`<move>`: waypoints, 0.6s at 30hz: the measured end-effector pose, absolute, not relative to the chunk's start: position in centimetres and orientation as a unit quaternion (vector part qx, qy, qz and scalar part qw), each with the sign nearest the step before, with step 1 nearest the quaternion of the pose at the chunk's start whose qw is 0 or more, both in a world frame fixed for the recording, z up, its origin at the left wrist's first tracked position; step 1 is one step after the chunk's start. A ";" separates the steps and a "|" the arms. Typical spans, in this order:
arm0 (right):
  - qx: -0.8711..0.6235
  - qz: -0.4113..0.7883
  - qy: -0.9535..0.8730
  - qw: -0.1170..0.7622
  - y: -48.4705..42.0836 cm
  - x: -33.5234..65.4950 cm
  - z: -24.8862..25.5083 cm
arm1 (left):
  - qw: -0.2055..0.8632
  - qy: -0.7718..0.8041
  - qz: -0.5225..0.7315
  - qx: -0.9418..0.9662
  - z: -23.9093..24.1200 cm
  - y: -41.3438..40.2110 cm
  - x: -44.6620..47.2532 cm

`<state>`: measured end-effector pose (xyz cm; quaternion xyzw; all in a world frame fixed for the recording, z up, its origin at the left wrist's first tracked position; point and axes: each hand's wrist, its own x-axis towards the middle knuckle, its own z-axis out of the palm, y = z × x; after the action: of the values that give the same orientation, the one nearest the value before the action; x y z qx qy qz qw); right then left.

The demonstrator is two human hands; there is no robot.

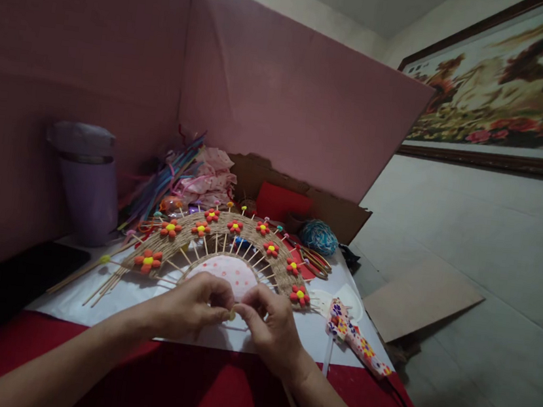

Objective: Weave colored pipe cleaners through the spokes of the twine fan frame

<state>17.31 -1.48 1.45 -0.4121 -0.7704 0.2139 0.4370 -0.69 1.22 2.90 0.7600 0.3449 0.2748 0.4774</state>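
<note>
Presently catalogued:
- Left hand (197, 305): fingertips pinched on a small yellowish piece (233, 315), too small to identify.
- Right hand (270, 325): pinching the same piece from the other side.
- Woven fan (227, 244), with red flowers: on the white sheet (92, 297), just beyond both hands.
- Patterned glue gun (356, 338): right of the hands.

The small yellowish bit (233, 315) pinched between the fingertips of the left hand (199, 305) and the right hand (270, 325) is too small and too covered to identify, and both hands hide the lower middle of the woven fan piece (227, 244) and its pale centre. The framed painting (508, 87) is cut off by the right and top edges and blurs toward the corner, while the dark flat object (9, 283) at the left is too dim to make out. Behind the fan, the heap of coloured strips and cloth (190, 177) is too jumbled to sort.
</note>
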 end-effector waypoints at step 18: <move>-0.401 0.319 -0.713 0.478 -2.3 16.3 1.4 | 0.493 0.340 0.452 0.661 1.9 0.7 1.1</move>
<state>16.34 -2.30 1.37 -0.4013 -0.7133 0.3187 0.4782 1.11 0.69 1.92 0.6611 0.3401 0.4523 0.4926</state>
